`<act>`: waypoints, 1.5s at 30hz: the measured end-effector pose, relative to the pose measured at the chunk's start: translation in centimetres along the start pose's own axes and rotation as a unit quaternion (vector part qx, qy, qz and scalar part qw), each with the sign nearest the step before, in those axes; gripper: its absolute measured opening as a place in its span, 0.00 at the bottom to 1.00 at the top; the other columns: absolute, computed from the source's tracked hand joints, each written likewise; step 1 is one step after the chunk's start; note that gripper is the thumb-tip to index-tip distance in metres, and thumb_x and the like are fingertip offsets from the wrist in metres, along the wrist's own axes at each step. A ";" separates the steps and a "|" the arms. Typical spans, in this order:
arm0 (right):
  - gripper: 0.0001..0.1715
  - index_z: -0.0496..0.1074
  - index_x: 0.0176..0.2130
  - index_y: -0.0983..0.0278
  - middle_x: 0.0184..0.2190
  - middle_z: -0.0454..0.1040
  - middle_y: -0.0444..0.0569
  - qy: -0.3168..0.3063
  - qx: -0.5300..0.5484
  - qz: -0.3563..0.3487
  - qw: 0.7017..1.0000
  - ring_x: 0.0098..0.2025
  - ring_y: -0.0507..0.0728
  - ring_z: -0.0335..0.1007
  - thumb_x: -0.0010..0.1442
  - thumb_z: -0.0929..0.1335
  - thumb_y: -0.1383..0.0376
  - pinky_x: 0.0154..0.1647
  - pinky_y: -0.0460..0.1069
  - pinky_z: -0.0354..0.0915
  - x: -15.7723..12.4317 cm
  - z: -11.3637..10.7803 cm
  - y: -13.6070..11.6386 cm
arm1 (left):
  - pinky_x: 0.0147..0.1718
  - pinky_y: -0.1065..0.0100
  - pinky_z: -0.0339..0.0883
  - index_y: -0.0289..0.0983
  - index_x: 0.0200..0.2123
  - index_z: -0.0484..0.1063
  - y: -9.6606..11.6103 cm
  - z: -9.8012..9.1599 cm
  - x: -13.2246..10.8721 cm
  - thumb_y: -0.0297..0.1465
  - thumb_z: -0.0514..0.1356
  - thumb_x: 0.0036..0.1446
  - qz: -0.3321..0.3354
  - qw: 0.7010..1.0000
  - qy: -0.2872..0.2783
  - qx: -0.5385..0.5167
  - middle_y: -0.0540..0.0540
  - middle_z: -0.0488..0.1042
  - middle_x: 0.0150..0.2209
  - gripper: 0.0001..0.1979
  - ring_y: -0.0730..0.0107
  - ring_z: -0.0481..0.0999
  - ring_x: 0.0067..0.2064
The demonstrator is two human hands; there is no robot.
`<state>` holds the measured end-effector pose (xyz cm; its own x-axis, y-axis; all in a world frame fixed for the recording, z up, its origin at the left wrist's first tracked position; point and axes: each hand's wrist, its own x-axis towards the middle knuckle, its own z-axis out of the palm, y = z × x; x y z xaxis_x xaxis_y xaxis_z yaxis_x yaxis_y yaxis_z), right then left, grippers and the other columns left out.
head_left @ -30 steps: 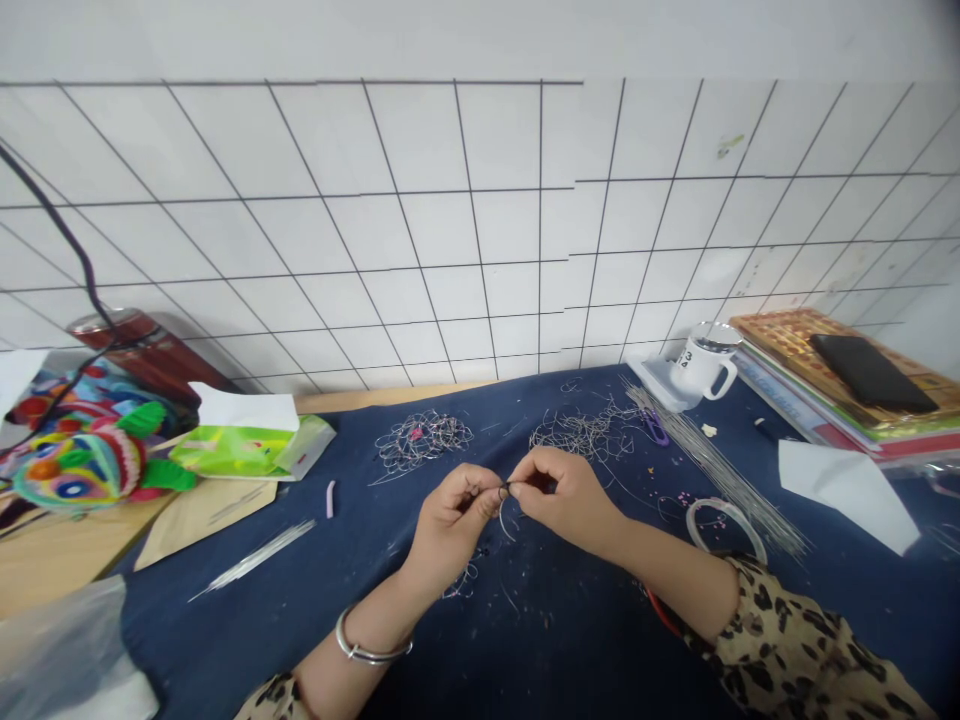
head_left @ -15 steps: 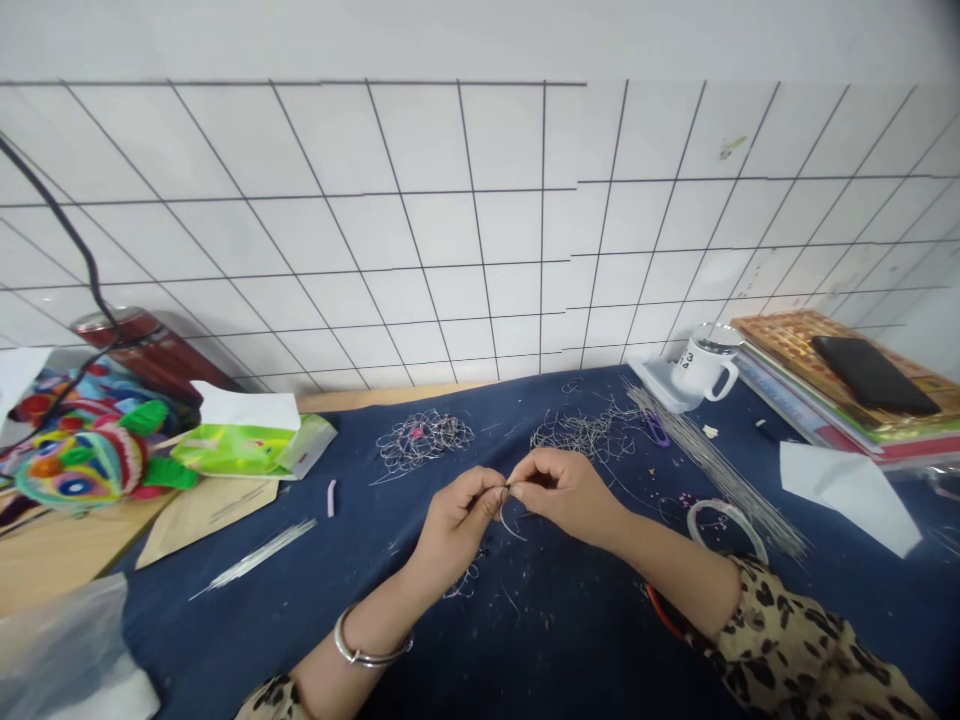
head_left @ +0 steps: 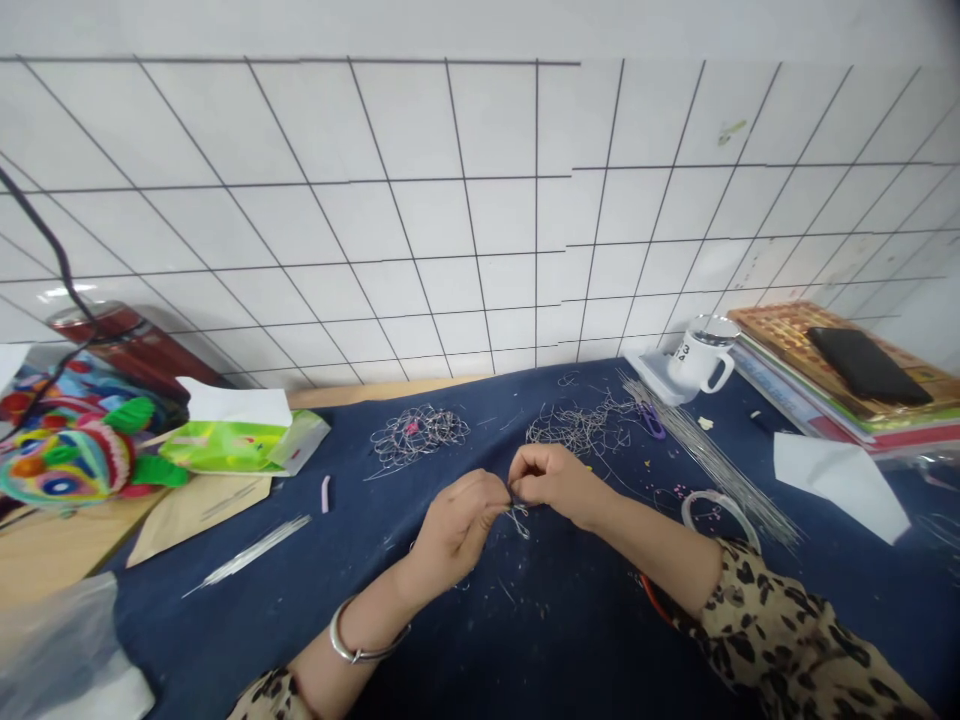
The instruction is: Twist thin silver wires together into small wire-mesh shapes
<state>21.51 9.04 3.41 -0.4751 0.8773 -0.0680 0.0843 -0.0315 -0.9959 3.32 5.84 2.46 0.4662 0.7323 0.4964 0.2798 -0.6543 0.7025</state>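
Note:
Over the dark blue cloth [head_left: 330, 640], my left hand [head_left: 459, 522] and my right hand [head_left: 559, 485] meet with their fingertips almost touching. Both are closed in a pinch on a thin silvery wire [head_left: 519, 522], whose looped end hangs below the fingers. Most of the pinched part is hidden by the fingertips. Beyond my left hand lies a tangle of wire loops [head_left: 420, 437] with a pink bit in it. A second wire tangle [head_left: 581, 428] lies behind my right hand.
Straight wires [head_left: 705, 455] form a long bundle at right, beside a purple clip [head_left: 651, 420] and a clear ring [head_left: 720, 515]. A white mug [head_left: 701, 358], a phone [head_left: 866, 362] on books, a tissue pack [head_left: 232, 440], a red flask [head_left: 142, 350] and more wires [head_left: 255, 553] surround the work area.
The curved wire end below my fingers now shows as a small loop. My left fingers have curled over more, and my right hand has tilted slightly. The whole view has shifted a little.

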 end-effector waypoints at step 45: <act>0.05 0.67 0.26 0.63 0.25 0.66 0.43 0.125 -0.307 -0.188 0.924 0.27 0.50 0.61 0.50 0.64 0.72 0.30 0.45 0.58 -0.9 0.9 -1.2 | 0.32 0.71 0.60 0.35 0.29 0.73 0.3 0.8 0.6 0.34 0.62 0.51 -0.283 0.925 0.146 -0.207 0.50 0.70 0.25 0.07 0.72 0.67 0.30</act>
<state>21.00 7.87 4.63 -0.3614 0.8562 0.3691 0.4721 0.5094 -0.7195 4.31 5.88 2.58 0.0793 0.9949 0.0629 0.0365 -0.0659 0.9972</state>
